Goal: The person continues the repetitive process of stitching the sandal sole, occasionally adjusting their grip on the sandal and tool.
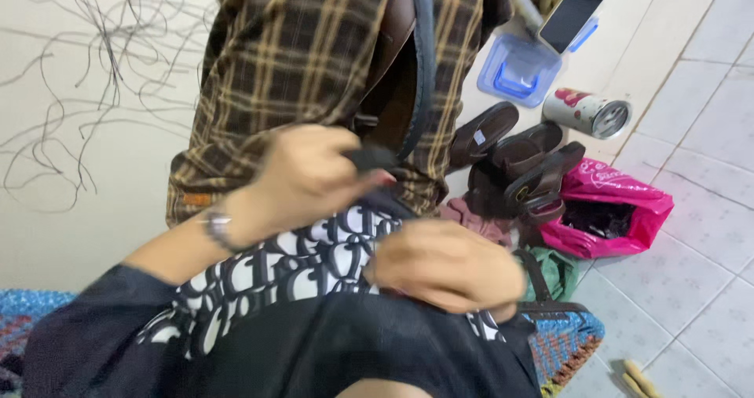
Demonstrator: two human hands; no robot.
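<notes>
Head view — pink bag (620, 202) with dark contents, beside brown sandals (526, 162).

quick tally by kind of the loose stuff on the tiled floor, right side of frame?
Dark brown sandals: 3
Pink plastic bag: 1
Blue plastic container: 1
Tin can lying on its side: 1
Phone: 1
Green bag: 1
Total: 8
</notes>
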